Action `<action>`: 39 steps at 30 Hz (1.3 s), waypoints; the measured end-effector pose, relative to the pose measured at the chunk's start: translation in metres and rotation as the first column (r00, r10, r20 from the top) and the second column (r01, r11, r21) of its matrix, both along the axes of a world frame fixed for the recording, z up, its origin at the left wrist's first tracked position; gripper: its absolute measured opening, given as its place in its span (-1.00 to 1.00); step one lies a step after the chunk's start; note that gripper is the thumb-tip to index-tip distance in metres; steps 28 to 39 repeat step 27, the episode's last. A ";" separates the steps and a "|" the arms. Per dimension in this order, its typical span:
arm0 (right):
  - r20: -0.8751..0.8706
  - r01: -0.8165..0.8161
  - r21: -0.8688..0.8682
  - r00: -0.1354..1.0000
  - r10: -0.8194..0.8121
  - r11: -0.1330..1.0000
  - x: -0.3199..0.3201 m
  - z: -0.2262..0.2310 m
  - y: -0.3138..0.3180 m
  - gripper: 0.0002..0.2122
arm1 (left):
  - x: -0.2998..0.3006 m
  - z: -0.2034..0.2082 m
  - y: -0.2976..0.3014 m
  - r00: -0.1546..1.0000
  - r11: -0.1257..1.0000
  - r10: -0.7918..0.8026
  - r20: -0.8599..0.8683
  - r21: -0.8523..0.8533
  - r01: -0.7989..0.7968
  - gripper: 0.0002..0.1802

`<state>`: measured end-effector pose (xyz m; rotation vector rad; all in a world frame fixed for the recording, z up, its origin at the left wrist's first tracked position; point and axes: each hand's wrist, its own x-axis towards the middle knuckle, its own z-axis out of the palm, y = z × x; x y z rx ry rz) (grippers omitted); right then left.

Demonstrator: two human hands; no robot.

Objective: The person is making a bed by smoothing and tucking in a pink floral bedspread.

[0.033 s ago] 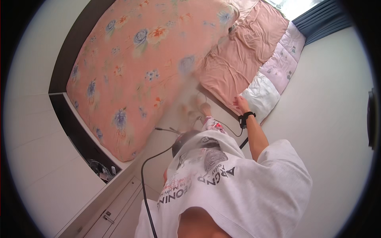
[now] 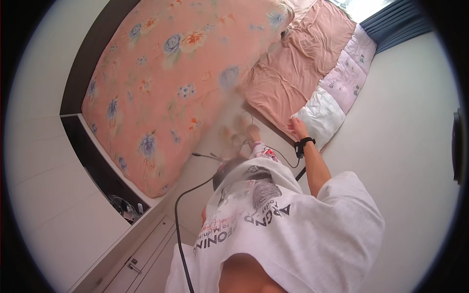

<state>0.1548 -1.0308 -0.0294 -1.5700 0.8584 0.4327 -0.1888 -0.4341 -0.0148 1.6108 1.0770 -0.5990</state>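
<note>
At the lower edge of the smaller bed, my right hand [image 2: 298, 128] has its fingers closed at the edge of a quilt. The quilt [image 2: 320, 115] has a white end panel here, with pale lilac panels farther along. It lies along the right side of a wrinkled pink sheet [image 2: 300, 63]. A black strap [image 2: 305, 142] goes round my right wrist. My left hand does not show; only a sliver of that arm appears beside my white T-shirt [image 2: 293, 224].
A large bed with a pink flowered sheet [image 2: 161, 83] fills the upper left, inside a dark bed frame [image 2: 73, 88]. A black cable [image 2: 177, 234] runs past my left side. Blue curtains [image 2: 395, 27] hang at the upper right. A door handle [image 2: 133, 265] shows at the lower left.
</note>
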 end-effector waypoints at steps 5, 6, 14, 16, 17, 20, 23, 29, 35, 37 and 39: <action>-0.198 0.033 0.075 0.980 -0.018 0.997 -0.079 -0.020 -0.037 -0.65 | 0.050 -0.003 -0.010 0.963 0.957 -0.265 0.053 0.133 0.256 -0.58; -0.223 -0.001 0.075 0.975 0.017 0.997 -0.089 -0.014 -0.036 -0.63 | 0.060 -0.003 -0.010 0.969 0.966 -0.229 0.089 0.145 0.215 -0.57; -0.162 -0.100 -0.010 0.982 0.097 0.995 -0.105 0.006 -0.054 -0.70 | 0.196 0.038 -0.056 0.975 0.970 0.220 0.031 -0.116 -0.215 -0.62; 0.071 -0.187 -0.160 0.977 0.200 0.969 -0.066 0.030 -0.044 -0.70 | 0.210 0.047 -0.058 0.981 0.979 0.190 0.047 -0.077 -0.186 -0.63; 0.145 -0.175 -0.190 0.968 0.204 0.966 -0.043 0.041 -0.042 -0.70 | 0.217 0.051 -0.062 0.991 0.990 0.133 0.027 -0.053 -0.131 -0.64; 0.294 -0.245 -0.317 0.893 0.341 0.916 0.039 0.122 -0.028 -0.73 | 0.218 0.047 -0.063 0.988 0.987 0.149 0.026 -0.067 -0.147 -0.67; 0.491 -0.274 -0.398 0.743 0.455 0.876 0.126 0.224 0.009 -0.74 | 0.188 0.031 -0.049 0.981 0.977 0.194 0.027 -0.099 -0.190 -0.67; 0.719 -0.174 -0.364 0.572 0.395 0.915 0.195 0.336 0.037 -0.76 | 0.202 0.028 -0.040 0.955 0.943 0.296 -0.014 -0.155 -0.294 -0.62; 0.719 -0.174 -0.364 0.572 0.395 0.915 0.195 0.336 0.037 -0.76 | 0.202 0.028 -0.040 0.955 0.943 0.296 -0.014 -0.155 -0.294 -0.62; 0.719 -0.174 -0.364 0.572 0.395 0.915 0.195 0.336 0.037 -0.76 | 0.202 0.028 -0.040 0.955 0.943 0.296 -0.014 -0.155 -0.294 -0.62; 0.719 -0.174 -0.364 0.572 0.395 0.915 0.195 0.336 0.037 -0.76 | 0.202 0.028 -0.040 0.955 0.943 0.296 -0.014 -0.155 -0.294 -0.62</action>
